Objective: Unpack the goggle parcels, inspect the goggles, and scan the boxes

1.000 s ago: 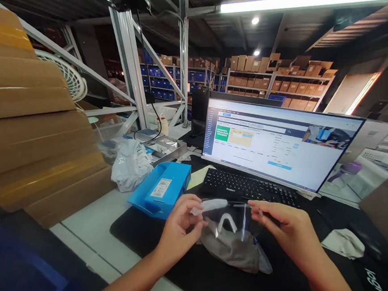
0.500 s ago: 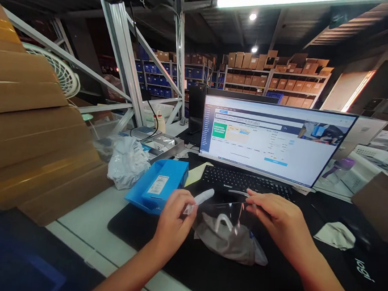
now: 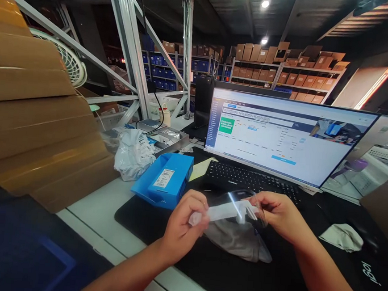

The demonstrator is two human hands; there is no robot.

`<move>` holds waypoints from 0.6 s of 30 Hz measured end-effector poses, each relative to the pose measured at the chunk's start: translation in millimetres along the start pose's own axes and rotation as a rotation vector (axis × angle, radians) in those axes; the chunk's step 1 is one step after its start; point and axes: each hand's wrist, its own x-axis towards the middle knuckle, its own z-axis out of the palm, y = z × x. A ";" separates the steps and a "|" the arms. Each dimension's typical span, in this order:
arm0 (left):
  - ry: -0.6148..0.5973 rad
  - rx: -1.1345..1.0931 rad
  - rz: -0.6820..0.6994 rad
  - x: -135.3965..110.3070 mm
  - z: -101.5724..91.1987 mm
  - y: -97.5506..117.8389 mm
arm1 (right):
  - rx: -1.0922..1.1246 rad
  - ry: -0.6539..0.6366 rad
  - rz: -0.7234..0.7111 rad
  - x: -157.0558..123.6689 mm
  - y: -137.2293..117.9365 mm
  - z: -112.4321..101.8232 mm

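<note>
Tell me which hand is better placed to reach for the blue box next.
Left, most likely: the left hand is close to the blue box, while the right hand is farther off. Left holds a white strip and right clear eyewear, so neither is free.

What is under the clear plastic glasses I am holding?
Below the clear plastic glasses, a crumpled grey cloth bundle lies on the black desk mat. White translucent wrapping hides part of its upper edge; anything beneath or inside the bundle cannot be seen.

"logi" lettering (image 3: 371, 273) on the black mat (image 3: 237, 283)
</note>
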 end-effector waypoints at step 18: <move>-0.831 0.740 -0.124 -3.7 60.2 -12.6 | -0.212 0.752 0.001 -11.4 8.2 -98.5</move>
